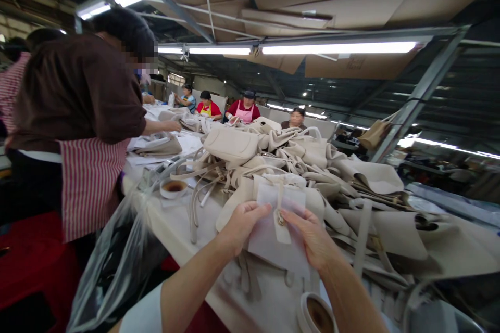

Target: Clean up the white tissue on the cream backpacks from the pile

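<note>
A translucent white sheet (261,242) lies over the front of a beige handbag between my hands. Down its middle hangs a narrow beige strap (280,195), ending in a pale tab with a gold-coloured clasp (280,218). My left hand (245,222) is closed on the sheet's left side, thumb on top and fingers partly hidden behind. My right hand (312,234) closes on the right side, its thumb reaching to the clasp. Whether the fingers also grip the bag underneath, I cannot tell.
Beige handbags (232,145) are heaped across the table (164,234). Brown liquid fills a white cup (173,188) at left and another cup (317,313) near my right forearm. Clear plastic (113,265) drapes off the table's edge. A co-worker (84,88) stands at left; others sit beyond.
</note>
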The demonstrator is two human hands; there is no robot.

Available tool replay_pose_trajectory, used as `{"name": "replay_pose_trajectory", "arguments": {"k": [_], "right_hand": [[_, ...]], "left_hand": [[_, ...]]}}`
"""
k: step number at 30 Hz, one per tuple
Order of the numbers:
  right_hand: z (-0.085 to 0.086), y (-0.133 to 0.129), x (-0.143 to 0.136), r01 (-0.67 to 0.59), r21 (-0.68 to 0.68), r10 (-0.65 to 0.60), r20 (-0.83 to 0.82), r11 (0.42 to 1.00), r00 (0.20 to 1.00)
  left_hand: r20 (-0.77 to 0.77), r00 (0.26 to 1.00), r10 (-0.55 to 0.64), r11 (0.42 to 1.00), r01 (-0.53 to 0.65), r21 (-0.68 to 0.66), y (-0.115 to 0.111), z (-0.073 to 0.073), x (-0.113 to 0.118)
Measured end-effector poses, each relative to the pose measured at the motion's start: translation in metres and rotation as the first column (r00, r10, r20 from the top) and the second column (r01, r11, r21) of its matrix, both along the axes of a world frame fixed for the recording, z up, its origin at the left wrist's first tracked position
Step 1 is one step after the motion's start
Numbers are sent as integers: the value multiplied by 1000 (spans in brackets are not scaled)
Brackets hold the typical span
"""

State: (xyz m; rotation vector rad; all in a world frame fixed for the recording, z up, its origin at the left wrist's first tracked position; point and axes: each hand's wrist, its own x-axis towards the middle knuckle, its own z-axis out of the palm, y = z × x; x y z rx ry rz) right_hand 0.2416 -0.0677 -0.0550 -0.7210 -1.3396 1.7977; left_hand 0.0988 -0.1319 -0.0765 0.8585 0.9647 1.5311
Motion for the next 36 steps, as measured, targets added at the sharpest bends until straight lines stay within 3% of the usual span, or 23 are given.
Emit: {"name": "replay_pose_trajectory", "arguments": {"k": [5,9,13,19,21,24,28,30,33,36], "right_hand": [[2,-2,2,18,3,-18,38,1000,999],[3,1,3,58,-5,-58,25,998,998],[-4,14,7,177,1,-177,-2,984,984],[-21,15,10,414,-19,-414,-57,910,908],[-25,9,12,382,-19,-383,-61,924,922],[-20,8,25,192,-21,-193,-46,981,980],[5,19,40,-86,12,87,-13,996,996],[18,24,36,-175,66,168,94,982,981],[26,26,19,-118,140,78,262,983,962],[20,27,4,82,123,-107,214,989,971]], "left_hand": [[-117,990,83,993,-72,88,8,11,1],[-155,987,39,994,-23,106,22,18,-2],[-14,1000,-9,997,10,76,30,14,-2],[-51,998,36,996,-32,86,31,5,3],[-49,997,59,994,-55,93,31,4,3],[-109,991,74,991,-60,121,31,7,-6],[-316,944,-97,983,140,116,31,21,-30],[-376,913,-155,973,206,99,32,28,-38],[-401,911,-101,980,161,118,31,34,-40],[-310,949,48,994,-15,110,26,28,-31]]}}
